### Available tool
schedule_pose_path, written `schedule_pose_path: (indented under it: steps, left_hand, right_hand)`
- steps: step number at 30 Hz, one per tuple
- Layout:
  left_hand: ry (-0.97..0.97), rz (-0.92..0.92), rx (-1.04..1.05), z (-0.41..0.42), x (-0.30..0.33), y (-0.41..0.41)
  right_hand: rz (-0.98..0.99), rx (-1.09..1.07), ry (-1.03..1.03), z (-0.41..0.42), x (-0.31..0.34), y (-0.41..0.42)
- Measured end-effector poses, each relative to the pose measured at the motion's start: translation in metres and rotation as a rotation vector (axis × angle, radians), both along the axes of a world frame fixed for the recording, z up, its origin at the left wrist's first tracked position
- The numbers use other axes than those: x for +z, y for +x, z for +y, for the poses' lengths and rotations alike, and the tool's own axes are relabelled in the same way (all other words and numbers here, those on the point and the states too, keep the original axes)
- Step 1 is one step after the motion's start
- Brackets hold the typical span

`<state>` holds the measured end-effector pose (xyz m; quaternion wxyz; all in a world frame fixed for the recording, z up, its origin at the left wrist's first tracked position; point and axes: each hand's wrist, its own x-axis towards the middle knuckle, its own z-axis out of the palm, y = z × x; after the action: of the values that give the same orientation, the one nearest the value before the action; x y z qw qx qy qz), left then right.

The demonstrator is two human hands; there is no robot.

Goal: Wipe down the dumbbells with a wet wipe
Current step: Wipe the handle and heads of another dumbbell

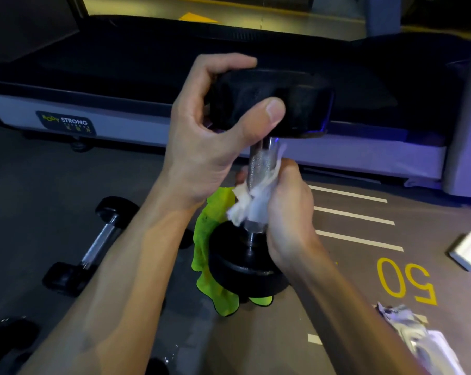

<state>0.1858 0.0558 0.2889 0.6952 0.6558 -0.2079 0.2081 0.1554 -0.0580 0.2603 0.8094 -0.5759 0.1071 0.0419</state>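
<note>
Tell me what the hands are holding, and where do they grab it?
The left hand grips the upright dumbbell by its top head. The right hand holds a white wet wipe wrapped around the metal handle in the middle.

Both bare forearms reach forward from the bottom of the view, the left from the lower left, the right from the lower right. The left hand sits higher, its fingers curled over the top head of the upright dumbbell and its thumb pressed flat against the near face. The right hand is lower, fist closed around the handle with the crumpled wet wipe bunched inside its grip.
</note>
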Motion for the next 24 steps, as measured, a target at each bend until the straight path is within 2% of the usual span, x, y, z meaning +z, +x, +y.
schedule_pose_path:
  steps: [3, 5, 7, 8, 10, 11, 12, 14, 16, 18, 21, 24]
  left_hand:
    - [0.013, -0.007, 0.004, 0.000, -0.001, 0.000]
    - [0.021, -0.009, 0.012, 0.000, -0.001, 0.001]
    - [0.022, 0.001, 0.019, 0.000, -0.001, 0.002]
    - [0.014, 0.006, 0.019, 0.001, -0.001, 0.002]
    - [-0.020, 0.016, 0.014, 0.004, -0.002, 0.002]
    - [-0.030, 0.019, 0.010, 0.005, -0.002, 0.002]
    - [-0.029, 0.019, 0.009, 0.005, -0.002, 0.002]
    - [-0.017, 0.019, 0.012, 0.005, -0.002, 0.002]
    - [-0.024, 0.021, 0.020, 0.006, -0.001, 0.003]
    - [-0.004, 0.018, 0.028, 0.004, -0.001, 0.004]
    - [0.023, -0.004, 0.033, 0.002, -0.001, 0.004]
    - [0.048, -0.011, 0.037, 0.002, -0.001, 0.004]
  right_hand:
    - [-0.390, -0.106, -0.219, 0.012, -0.004, -0.011]
    - [-0.527, -0.113, -0.394, 0.014, -0.013, -0.010]
    - [-0.452, -0.107, -0.473, 0.008, -0.015, -0.001]
    - [-0.383, -0.054, -0.374, 0.005, -0.011, 0.002]
    - [-0.161, 0.102, 0.004, 0.002, -0.004, 0.014]
    - [-0.032, 0.149, 0.125, 0.000, -0.001, 0.019]
    - [0.046, 0.167, 0.177, -0.001, 0.000, 0.023]
    - [0.027, 0.137, 0.153, -0.002, -0.002, 0.023]
    - [-0.165, 0.015, -0.007, 0.003, 0.003, 0.014]
    - [-0.330, -0.084, -0.278, 0.014, 0.011, 0.001]
    - [-0.394, -0.166, -0.639, 0.025, 0.006, -0.002]
    - [-0.467, -0.153, -0.703, 0.015, 0.008, 0.007]
